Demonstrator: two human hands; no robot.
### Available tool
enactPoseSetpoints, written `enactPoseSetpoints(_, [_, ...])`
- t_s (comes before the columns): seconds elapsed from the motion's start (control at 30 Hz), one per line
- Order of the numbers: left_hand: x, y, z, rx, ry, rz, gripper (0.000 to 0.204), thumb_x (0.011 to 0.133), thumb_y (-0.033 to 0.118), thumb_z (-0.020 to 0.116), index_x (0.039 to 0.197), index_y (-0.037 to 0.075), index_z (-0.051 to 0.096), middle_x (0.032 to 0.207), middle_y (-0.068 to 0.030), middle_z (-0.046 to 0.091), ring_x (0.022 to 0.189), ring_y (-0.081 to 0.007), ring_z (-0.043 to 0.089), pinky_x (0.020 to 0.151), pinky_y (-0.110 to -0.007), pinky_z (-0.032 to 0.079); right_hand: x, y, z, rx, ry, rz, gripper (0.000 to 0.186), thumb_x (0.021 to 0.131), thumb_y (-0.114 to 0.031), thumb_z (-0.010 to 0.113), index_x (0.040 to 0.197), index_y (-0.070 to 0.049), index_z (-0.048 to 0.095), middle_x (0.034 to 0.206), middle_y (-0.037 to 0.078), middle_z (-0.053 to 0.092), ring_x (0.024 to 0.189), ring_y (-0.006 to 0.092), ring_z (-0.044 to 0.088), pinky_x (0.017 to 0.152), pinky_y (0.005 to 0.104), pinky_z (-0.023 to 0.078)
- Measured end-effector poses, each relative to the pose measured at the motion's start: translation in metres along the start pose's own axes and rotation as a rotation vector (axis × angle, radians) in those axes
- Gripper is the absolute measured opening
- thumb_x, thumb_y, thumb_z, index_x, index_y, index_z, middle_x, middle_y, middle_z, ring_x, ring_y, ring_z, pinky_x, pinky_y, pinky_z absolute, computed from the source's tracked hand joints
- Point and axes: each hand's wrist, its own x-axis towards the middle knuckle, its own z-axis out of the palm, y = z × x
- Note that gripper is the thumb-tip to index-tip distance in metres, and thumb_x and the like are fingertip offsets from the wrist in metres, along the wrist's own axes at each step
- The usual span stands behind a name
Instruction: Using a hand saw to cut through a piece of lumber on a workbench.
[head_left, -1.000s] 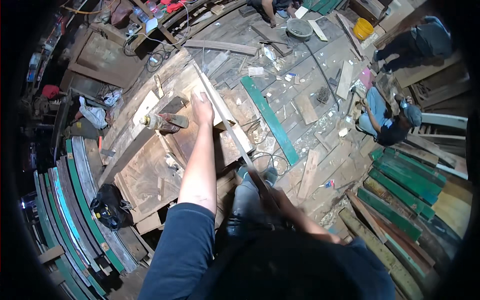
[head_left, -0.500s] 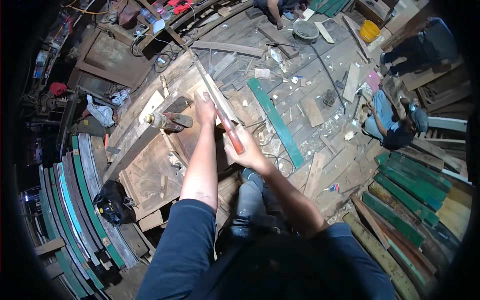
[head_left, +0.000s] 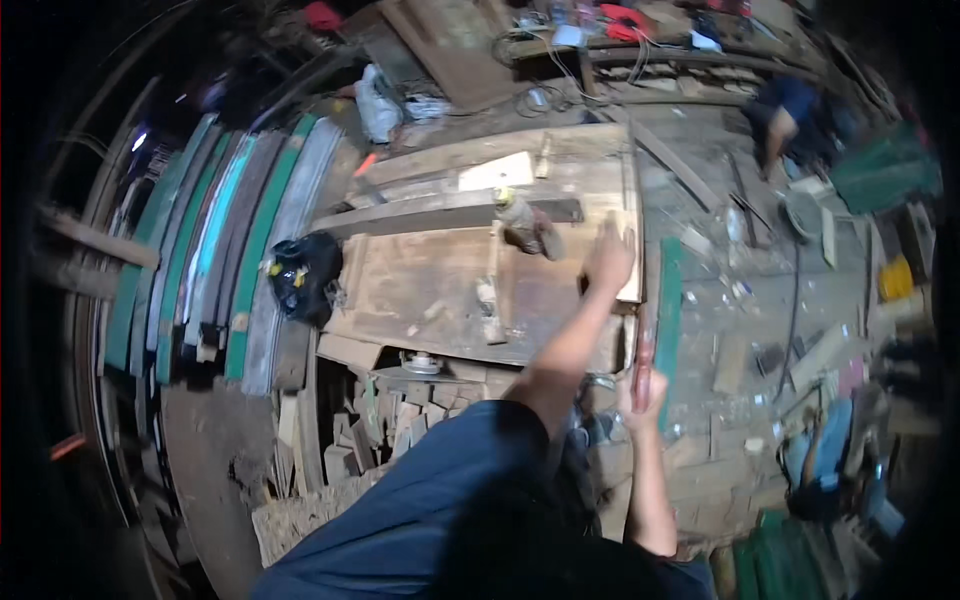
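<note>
My right hand is wrapped round the reddish-brown handle of a long, narrow tool. It is held beside the right end of a wooden workbench; blur hides the tool's exact kind. My left hand lies on a pale piece of wood at that end of the bench, its fingers stretched out over the top. Left of this hand is a bottle-like object with a yellowish top, smeared by motion. A dark beam lies along the bench behind it.
Curved planks are stacked at the left, near a black plastic bag. Under the bench are wood offcuts. A green board lies on the littered floor to the right. Another person bends down at the far right.
My view has swung left, bringing the bench to the middle. My right hand, still round the handle, now appears farther below my left hand, which stays on the pale wood.
</note>
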Motion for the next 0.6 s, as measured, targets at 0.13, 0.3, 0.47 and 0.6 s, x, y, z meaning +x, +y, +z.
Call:
enactPoseSetpoints(0.13, [0.009,-0.016,-0.011,-0.056,0.134,0.016,0.058,0.095,0.041,0.039,0.138,0.003,0.035,0.130,-0.0218,0.049,0.110,-0.0412,0.053,0.092,-0.049,0.043,0.029,-0.022,0.026,-0.047,0.017,-0.148,0.025,0.078,-0.003,0.063,0.065,-0.004,0.042,0.053,0.003,0.038,0.048,0.0148,0.039,0.047,0.0313,0.034])
enactPoseSetpoints(0.3, [0.004,-0.001,-0.014,-0.093,0.088,0.025,0.059,0.094,0.042,0.039,0.140,0.005,0.033,0.133,-0.0209,0.047,0.115,-0.0396,0.051,0.094,-0.048,0.042,-0.155,0.019,-0.005,-0.161,0.091,0.340,0.013,0.078,-0.013,0.066,0.079,-0.004,0.057,0.055,0.006,0.045,0.051,0.0113,0.045,0.049,0.0307,0.038])
enactPoseSetpoints(0.47, [0.010,-0.032,-0.012,-0.015,0.120,0.030,0.059,0.095,0.045,0.035,0.142,0.009,0.033,0.137,-0.0174,0.046,0.120,-0.0348,0.049,0.099,-0.044,0.040,-0.178,-0.017,-0.031,-0.241,-0.163,0.257,0.012,0.080,-0.014,0.066,0.080,-0.005,0.060,0.054,0.008,0.045,0.049,0.0117,0.046,0.047,0.0315,0.038])
enactPoseSetpoints(0.6, [0.007,-0.020,-0.015,-0.028,0.099,0.014,0.061,0.093,0.042,0.040,0.143,0.008,0.028,0.131,-0.0205,0.049,0.111,-0.0390,0.054,0.090,-0.049,0.044,-0.023,-0.030,0.007,-0.117,-0.135,-0.169,0.011,0.075,-0.009,0.062,0.077,-0.002,0.054,0.058,0.013,0.048,0.048,0.0269,0.051,0.047,0.0374,0.039])
